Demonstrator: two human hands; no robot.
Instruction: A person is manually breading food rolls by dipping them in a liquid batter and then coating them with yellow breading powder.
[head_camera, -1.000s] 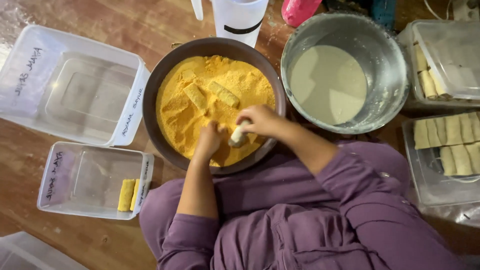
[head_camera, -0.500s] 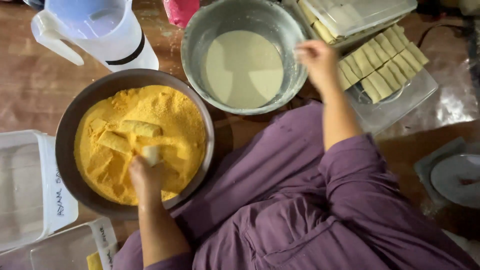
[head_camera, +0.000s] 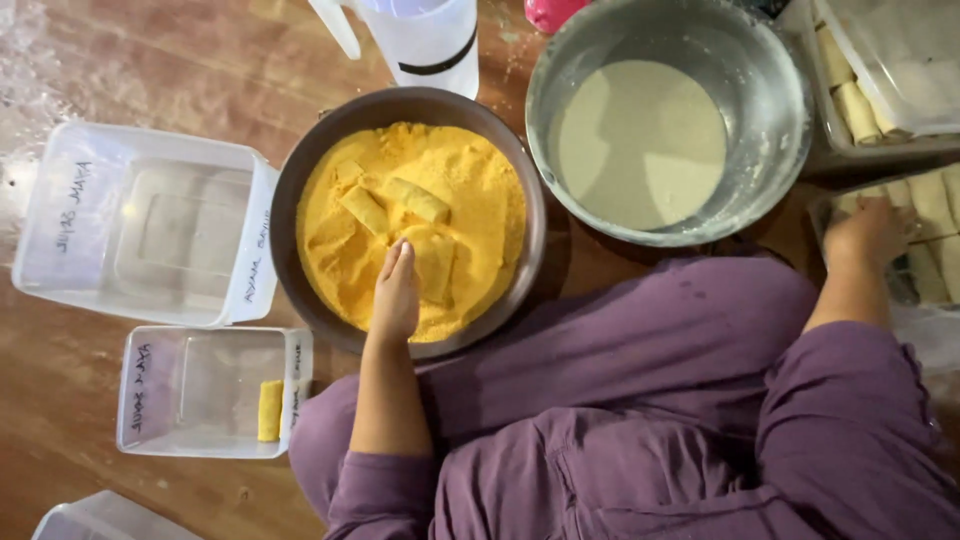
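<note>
**Hands split: left in the crumb bowl, right at the tray of rolls**

Left hand (head_camera: 397, 295) lies palm-down in the dark round bowl (head_camera: 300, 215) of yellow crumbs (head_camera: 480, 200), fingers pressed together and pointing to 12 o'clock. It rests against a crumb-coated roll (head_camera: 435, 262) just at its 3 o'clock side; whether the fingers pinch it cannot be told. Two more coated rolls (head_camera: 415, 200) lie on the crumbs at 12 o'clock from the fingertips, close but apart from the hand.

Right hand (head_camera: 868, 232) is well apart, out at 3 o'clock from the bowl, its fingers curled down onto the pale uncoated rolls (head_camera: 935, 205) in a clear tray (head_camera: 822, 208). The grip itself is hidden, so held or merely touching cannot be told.

Between the hands, at 1 o'clock from the bowl, a metal basin (head_camera: 780, 90) holds pale batter (head_camera: 640, 145). At 9 o'clock of the bowl sits a large clear container (head_camera: 150, 225); at 7 o'clock, a smaller clear container (head_camera: 200, 390) with one coated roll (head_camera: 270, 410) against its right wall. A clear jug (head_camera: 420, 40) stands at 12 o'clock, touching the bowl's rim. All rest on a wooden floor (head_camera: 200, 70); a purple garment (head_camera: 640, 400) fills the lower frame.
</note>
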